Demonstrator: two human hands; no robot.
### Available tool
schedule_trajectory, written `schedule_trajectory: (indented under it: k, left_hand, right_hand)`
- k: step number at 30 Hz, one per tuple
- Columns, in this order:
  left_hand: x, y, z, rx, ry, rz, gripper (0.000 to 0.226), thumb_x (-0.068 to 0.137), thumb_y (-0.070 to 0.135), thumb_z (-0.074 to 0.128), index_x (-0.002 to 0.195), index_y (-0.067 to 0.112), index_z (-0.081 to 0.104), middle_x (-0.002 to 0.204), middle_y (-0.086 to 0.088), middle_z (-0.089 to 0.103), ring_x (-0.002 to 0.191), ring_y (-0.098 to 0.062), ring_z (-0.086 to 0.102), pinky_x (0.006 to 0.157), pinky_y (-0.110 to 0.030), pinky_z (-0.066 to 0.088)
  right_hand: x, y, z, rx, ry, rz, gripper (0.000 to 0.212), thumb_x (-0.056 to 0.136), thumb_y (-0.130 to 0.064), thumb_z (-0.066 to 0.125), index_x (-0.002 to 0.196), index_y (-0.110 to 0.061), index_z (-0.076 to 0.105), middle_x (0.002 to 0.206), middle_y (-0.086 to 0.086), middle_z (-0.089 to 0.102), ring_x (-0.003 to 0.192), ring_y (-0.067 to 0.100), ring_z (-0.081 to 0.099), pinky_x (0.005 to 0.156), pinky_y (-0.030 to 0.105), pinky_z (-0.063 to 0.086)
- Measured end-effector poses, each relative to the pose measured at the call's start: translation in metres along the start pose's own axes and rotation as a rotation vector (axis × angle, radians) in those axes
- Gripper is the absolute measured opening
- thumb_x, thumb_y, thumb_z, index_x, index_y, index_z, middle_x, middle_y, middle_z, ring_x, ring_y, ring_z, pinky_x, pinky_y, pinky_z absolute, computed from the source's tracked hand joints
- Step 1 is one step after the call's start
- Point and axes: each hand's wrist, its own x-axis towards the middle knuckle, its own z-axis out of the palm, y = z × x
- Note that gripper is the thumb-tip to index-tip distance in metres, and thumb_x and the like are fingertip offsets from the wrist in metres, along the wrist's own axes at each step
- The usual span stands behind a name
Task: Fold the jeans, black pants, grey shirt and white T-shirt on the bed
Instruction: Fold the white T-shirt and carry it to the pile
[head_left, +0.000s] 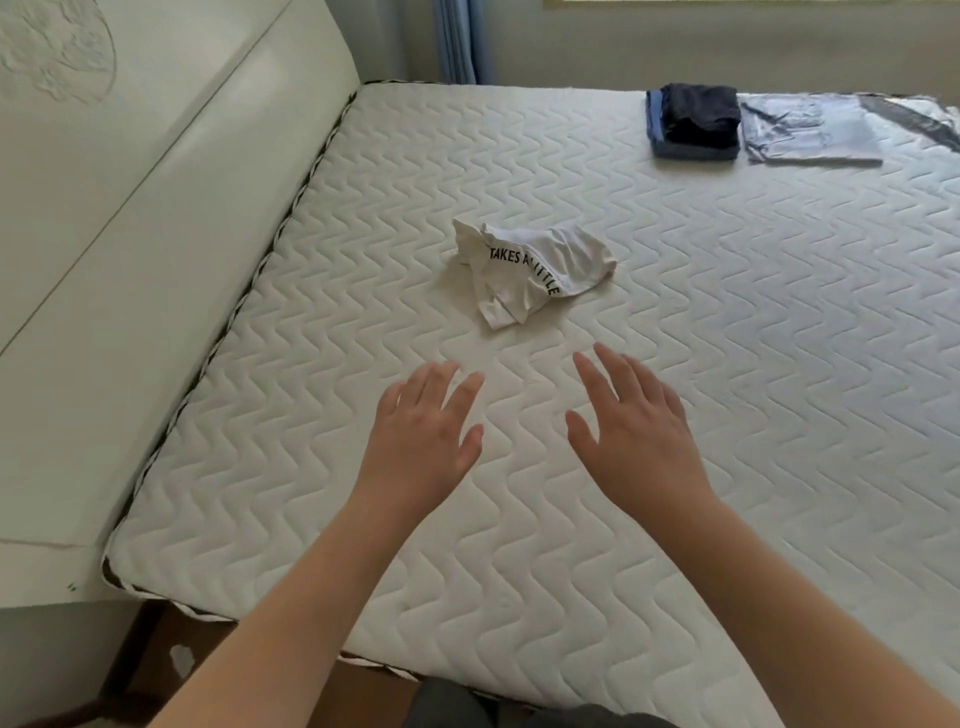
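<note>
Most of your folding looks finished, judging by how the clothes lie; in the upper right of the frame the black pants sit folded on top of the folded jeans, whose blue edge shows at the left and bottom of that small stack; just beside them, further right, the grey shirt lies flat and squared off, apparently folded too, though its right end runs out toward the frame edge where the picture is smeared and you cannot be sure of it.

What is left is the white T-shirt; it lies crumpled in a loose heap near the centre of the bed, black lettering showing across it, not spread and not folded.

Your left hand and right hand hover side by side in the lower middle of the frame, below the T-shirt and apart from it; the fingers of both are straight and spread, palms down, holding nothing; whether they touch the mattress cannot be told.

By my reckoning three of four garments are done; the last one will first need shaking or smoothing out flat, since its sleeves and hem are tangled in the heap, before any fold can be made.
</note>
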Motion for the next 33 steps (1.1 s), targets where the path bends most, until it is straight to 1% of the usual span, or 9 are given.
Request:
schedule_trajectory:
  k: [5,10,13,16,20,23,28,31,33]
  left_hand:
    - [0.06,-0.044,0.028,-0.029,0.002,0.051,0.053,0.087,0.036,0.064,0.136,0.017,0.054,0.138,-0.011,0.053,0.13,-0.031,0.048,0.101,-0.049,0.042]
    - [0.128,-0.074,0.066,-0.038,-0.052,0.088,0.056,0.091,0.039,0.057,0.142,0.018,0.047,0.143,-0.01,0.046,0.135,-0.03,0.041,0.104,-0.046,0.036]
    - [0.168,-0.083,0.095,-0.071,-0.058,0.094,0.056,0.091,0.036,0.058,0.143,0.017,0.047,0.144,-0.012,0.046,0.134,-0.032,0.041,0.105,-0.047,0.036]
    - [0.202,-0.09,0.129,-0.084,-0.066,0.097,0.056,0.091,0.033,0.059,0.143,0.016,0.047,0.143,-0.013,0.047,0.133,-0.032,0.042,0.105,-0.046,0.036]
    - [0.235,-0.103,0.189,-0.146,0.0,0.082,0.052,0.087,0.023,0.064,0.137,0.013,0.054,0.135,-0.014,0.054,0.126,-0.033,0.051,0.099,-0.048,0.043]
    - [0.254,-0.114,0.241,-0.168,-0.013,0.045,0.056,0.086,0.021,0.065,0.14,0.015,0.051,0.139,-0.014,0.052,0.13,-0.033,0.048,0.101,-0.049,0.043]
    - [0.286,-0.126,0.338,-0.17,-0.132,-0.013,0.066,0.092,0.03,0.053,0.153,0.023,0.028,0.156,-0.008,0.032,0.144,-0.026,0.028,0.113,-0.042,0.028]
    - [0.32,-0.134,0.394,-0.152,-0.189,-0.012,0.071,0.095,0.037,0.047,0.156,0.025,0.012,0.163,-0.003,0.009,0.15,-0.021,0.009,0.119,-0.04,0.017]
    - [0.346,-0.143,0.428,-0.105,-0.269,0.002,0.08,0.094,0.045,0.045,0.155,0.029,-0.004,0.164,0.0,-0.009,0.15,-0.019,-0.006,0.121,-0.04,0.009]
  right_hand:
    - [0.056,-0.007,0.012,-0.03,-0.034,0.058,0.061,0.099,-0.047,0.034,0.154,-0.031,0.012,0.163,-0.005,0.009,0.148,0.017,0.008,0.118,0.036,0.011]
    - [0.119,-0.004,0.03,-0.058,-0.029,0.067,0.063,0.099,-0.047,0.033,0.155,-0.03,0.01,0.163,-0.005,0.009,0.148,0.016,0.008,0.117,0.036,0.013]
    - [0.158,0.0,0.049,-0.051,-0.023,0.058,0.063,0.099,-0.045,0.036,0.155,-0.029,0.012,0.163,-0.005,0.01,0.148,0.017,0.009,0.117,0.035,0.012]
    - [0.199,0.008,0.079,-0.048,-0.011,0.033,0.062,0.099,-0.041,0.039,0.155,-0.027,0.016,0.162,-0.003,0.013,0.148,0.018,0.009,0.118,0.035,0.009]
    - [0.251,0.025,0.13,-0.053,0.011,0.006,0.062,0.097,-0.035,0.048,0.153,-0.024,0.024,0.161,-0.001,0.019,0.149,0.02,0.011,0.118,0.033,0.005]
    - [0.291,0.037,0.178,-0.045,-0.012,-0.013,0.064,0.097,-0.036,0.046,0.154,-0.024,0.02,0.163,-0.002,0.013,0.15,0.019,0.005,0.12,0.037,0.008]
    - [0.372,0.049,0.264,-0.033,-0.087,-0.032,0.068,0.098,-0.037,0.04,0.156,-0.026,0.005,0.164,-0.004,-0.003,0.149,0.014,-0.007,0.119,0.033,-0.002]
    - [0.414,0.059,0.315,-0.006,-0.124,-0.016,0.072,0.098,-0.034,0.038,0.155,-0.025,-0.006,0.163,-0.005,-0.012,0.148,0.011,-0.014,0.118,0.03,-0.007]
    - [0.434,0.071,0.349,0.027,-0.163,0.002,0.076,0.098,-0.039,0.039,0.154,-0.023,-0.01,0.162,-0.005,-0.017,0.148,0.01,-0.017,0.118,0.029,-0.009]
